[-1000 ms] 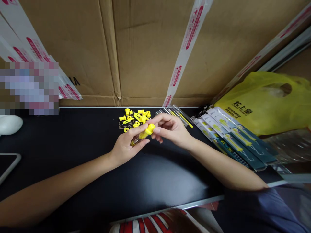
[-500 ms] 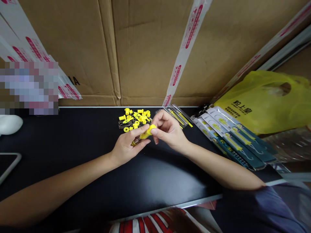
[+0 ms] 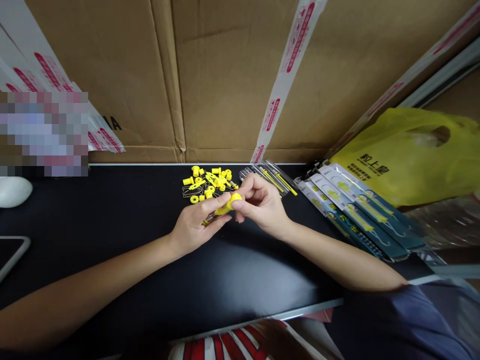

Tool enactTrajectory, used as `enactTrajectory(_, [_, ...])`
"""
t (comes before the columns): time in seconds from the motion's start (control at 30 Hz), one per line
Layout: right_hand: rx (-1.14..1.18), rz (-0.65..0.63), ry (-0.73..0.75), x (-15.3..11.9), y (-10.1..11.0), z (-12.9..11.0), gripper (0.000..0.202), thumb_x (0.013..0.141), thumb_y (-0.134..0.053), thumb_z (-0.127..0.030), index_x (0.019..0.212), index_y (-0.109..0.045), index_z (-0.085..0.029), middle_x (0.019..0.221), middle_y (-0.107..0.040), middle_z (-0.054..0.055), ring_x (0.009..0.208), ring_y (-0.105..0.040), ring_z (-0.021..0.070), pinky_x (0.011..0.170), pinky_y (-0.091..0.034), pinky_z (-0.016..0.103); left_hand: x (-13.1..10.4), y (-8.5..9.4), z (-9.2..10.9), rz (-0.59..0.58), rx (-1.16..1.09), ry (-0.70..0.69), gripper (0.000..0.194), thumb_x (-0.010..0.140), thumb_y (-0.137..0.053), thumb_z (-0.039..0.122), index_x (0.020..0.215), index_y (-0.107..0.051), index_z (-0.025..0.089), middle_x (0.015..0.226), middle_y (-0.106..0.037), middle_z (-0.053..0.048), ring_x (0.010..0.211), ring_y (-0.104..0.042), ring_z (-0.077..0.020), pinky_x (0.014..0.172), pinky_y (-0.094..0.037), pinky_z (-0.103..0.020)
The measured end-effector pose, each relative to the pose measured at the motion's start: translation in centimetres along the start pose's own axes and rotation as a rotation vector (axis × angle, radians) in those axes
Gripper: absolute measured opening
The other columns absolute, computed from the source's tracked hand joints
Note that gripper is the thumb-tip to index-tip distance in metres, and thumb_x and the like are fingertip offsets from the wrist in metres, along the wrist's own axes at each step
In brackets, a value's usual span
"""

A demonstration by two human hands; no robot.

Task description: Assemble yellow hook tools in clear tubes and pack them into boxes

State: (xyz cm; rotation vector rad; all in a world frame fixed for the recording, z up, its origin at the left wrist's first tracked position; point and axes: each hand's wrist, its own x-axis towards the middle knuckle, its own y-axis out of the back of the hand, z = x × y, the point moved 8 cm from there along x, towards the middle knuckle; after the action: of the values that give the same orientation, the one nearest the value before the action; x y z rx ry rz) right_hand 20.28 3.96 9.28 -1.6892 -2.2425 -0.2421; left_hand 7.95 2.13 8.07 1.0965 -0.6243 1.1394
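Note:
My left hand (image 3: 191,225) is closed around a clear spring scale tube (image 3: 210,218), which tilts up to the right. At the tube's upper end is a yellow cap (image 3: 235,198), pinched between the thumb and forefinger of my right hand (image 3: 264,205). My fingers hide much of the tube. Just behind my hands lie loose yellow plastic parts (image 3: 210,179), such as rings, plugs and small pointers, mixed with bent wire pieces (image 3: 189,192). Beyond my right hand are several clear tubes with yellow strips (image 3: 272,177).
Printed spring scale boxes (image 3: 360,210) are fanned out at the right, against a yellow plastic bag (image 3: 408,155). Tall cardboard boxes (image 3: 225,90) wall off the back of the black table (image 3: 240,280). A white rounded object (image 3: 15,192) and a white-edged device (image 3: 15,255) are at the left.
My right-hand fingers have shifted slightly on the yellow cap. Both hands keep their hold, and the view has moved a little.

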Motion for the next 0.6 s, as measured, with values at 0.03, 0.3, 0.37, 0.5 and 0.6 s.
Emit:
enactTrajectory(0.03, [0.009, -0.007, -0.003, -0.03, -0.03, 0.11, 0.037, 0.069, -0.079, -0.035, 0.075, -0.046, -0.019, 0.051, -0.056, -0.009, 0.043, -0.054, 0.0059, 0.045, -0.046, 0.017, -0.03, 0.02, -0.07, 0.004, 0.000, 0.004, 0.058, 0.084, -0.064, 0.020, 0.136, -0.040, 0.029, 0.108, -0.070, -0.003, 0.088, -0.070, -0.0131, 0.077, -0.058, -0.024])
enactTrajectory(0.3, [0.001, -0.179, 0.022, 0.08, -0.23, -0.03, 0.022, 0.085, -0.064, -0.030, 0.100, -0.059, -0.015, 0.064, -0.065, -0.002, 0.055, -0.063, 0.0093, 0.055, -0.053, 0.022, -0.38, 0.06, -0.78, 0.013, -0.023, 0.044, 0.059, 0.083, -0.064, 0.018, 0.136, -0.041, 0.029, 0.113, -0.069, -0.003, 0.092, -0.069, -0.0141, 0.081, -0.058, -0.026])
enactTrajectory(0.37, [-0.011, -0.137, 0.011, 0.15, 0.00, -0.12, 0.021, 0.082, -0.067, -0.031, 0.092, -0.061, -0.014, 0.059, -0.065, -0.002, 0.053, -0.063, 0.0098, 0.055, -0.053, 0.023, -0.37, 0.10, -0.73, 0.013, -0.019, 0.042, 0.058, 0.084, -0.064, 0.019, 0.136, -0.041, 0.029, 0.115, -0.068, -0.003, 0.094, -0.069, -0.0142, 0.082, -0.057, -0.025])
enactTrajectory(0.5, [0.035, -0.056, -0.023, 0.00, -0.09, -0.06, 0.026, 0.073, -0.076, -0.029, 0.082, -0.056, -0.016, 0.048, -0.061, -0.006, 0.041, -0.058, 0.0080, 0.047, -0.050, 0.020, -0.25, 0.06, -0.38, -0.002, -0.001, 0.024, 0.057, 0.084, -0.064, 0.020, 0.136, -0.041, 0.028, 0.111, -0.069, -0.003, 0.089, -0.069, -0.0137, 0.078, -0.058, -0.024])
enactTrajectory(0.6, [0.094, -0.011, -0.035, -0.28, -0.47, 0.08, 0.036, 0.069, -0.080, -0.028, 0.074, -0.045, -0.019, 0.046, -0.059, -0.008, 0.035, -0.052, 0.0062, 0.039, -0.044, 0.016, -0.13, -0.19, -0.06, -0.029, 0.022, 0.008, 0.054, 0.085, -0.063, 0.020, 0.134, -0.043, 0.026, 0.104, -0.071, -0.003, 0.086, -0.069, -0.0128, 0.075, -0.057, -0.022])
